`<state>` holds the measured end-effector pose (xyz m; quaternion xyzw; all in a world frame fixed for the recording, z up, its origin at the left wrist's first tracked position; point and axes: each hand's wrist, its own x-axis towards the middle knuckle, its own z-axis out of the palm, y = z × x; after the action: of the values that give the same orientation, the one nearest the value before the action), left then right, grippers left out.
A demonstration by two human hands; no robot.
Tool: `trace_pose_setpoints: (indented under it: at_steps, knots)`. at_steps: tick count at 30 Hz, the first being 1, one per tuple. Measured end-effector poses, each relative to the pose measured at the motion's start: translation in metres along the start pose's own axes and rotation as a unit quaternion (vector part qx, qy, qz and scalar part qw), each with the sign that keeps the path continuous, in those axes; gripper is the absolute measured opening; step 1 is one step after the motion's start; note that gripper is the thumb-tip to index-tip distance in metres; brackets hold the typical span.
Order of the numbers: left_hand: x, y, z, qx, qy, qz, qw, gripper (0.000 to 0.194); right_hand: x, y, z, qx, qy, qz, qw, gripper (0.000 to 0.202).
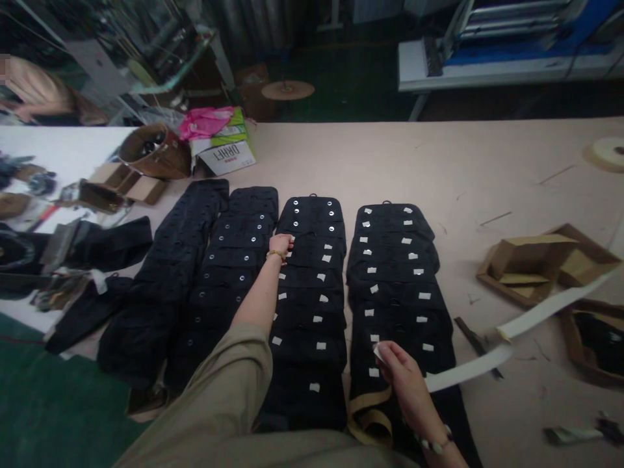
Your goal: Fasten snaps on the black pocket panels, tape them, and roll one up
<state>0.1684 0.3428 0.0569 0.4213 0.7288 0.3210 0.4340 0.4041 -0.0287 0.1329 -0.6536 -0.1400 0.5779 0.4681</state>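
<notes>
Four rows of overlapping black fabric pieces lie on the table. My left hand (pixel 281 244) is closed at the left edge of the third row (pixel 309 292), its fingertips on a small white patch. Pale patches dot this row, while its top pieces show bare metal eyelets. Over the lower part of the rightmost row (pixel 397 299), my right hand (pixel 397 367) pinches the end of a white strip (pixel 470 367) that trails off to the right. A tan curled band (pixel 370 413) hangs below that hand. The second row (pixel 229 260) shows eyelets without patches.
Open cardboard boxes (pixel 519 263) stand at the right, with a white roll (pixel 607 155) behind them. A brown basket (pixel 163 153) and a green-and-white box (pixel 227 156) sit at the back left. Another person (pixel 41 94) is at the far left. Thin dark scraps lie on the table.
</notes>
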Motion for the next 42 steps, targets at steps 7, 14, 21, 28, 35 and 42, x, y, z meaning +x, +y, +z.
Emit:
trace_pose_setpoints:
  at_steps: [7, 14, 21, 28, 35, 42]
  knots:
    - [-0.004, -0.004, 0.002, 0.045, 0.003, 0.012, 0.999, 0.015, -0.004, 0.003, -0.002, -0.011, 0.015, 0.006, 1.000, 0.046]
    - [-0.017, 0.000, -0.009, 0.165, 0.079, 0.087, 0.979, 0.021, -0.006, 0.001, -0.001, -0.005, 0.017, 0.003, 1.000, 0.043]
    - [-0.033, -0.020, -0.003, 0.377, -0.012, 0.371, 0.849, 0.063, -0.010, 0.005, -0.008, -0.001, 0.011, -0.014, 1.000, 0.037]
    - [-0.057, -0.024, 0.025, 0.421, -0.033, 0.391, 0.818, 0.072, -0.018, 0.002, -0.014, 0.003, 0.003, -0.053, 0.999, 0.025]
    - [-0.106, -0.008, 0.074, 0.415, -0.174, 0.444, 0.775, 0.074, -0.030, 0.000, -0.015, -0.105, -0.032, -0.097, 0.989, 0.032]
    - [-0.219, -0.002, 0.046, 0.186, -0.406, 0.375, 0.812, 0.046, -0.050, -0.007, -0.017, -0.206, 0.000, -0.197, 0.959, 0.041]
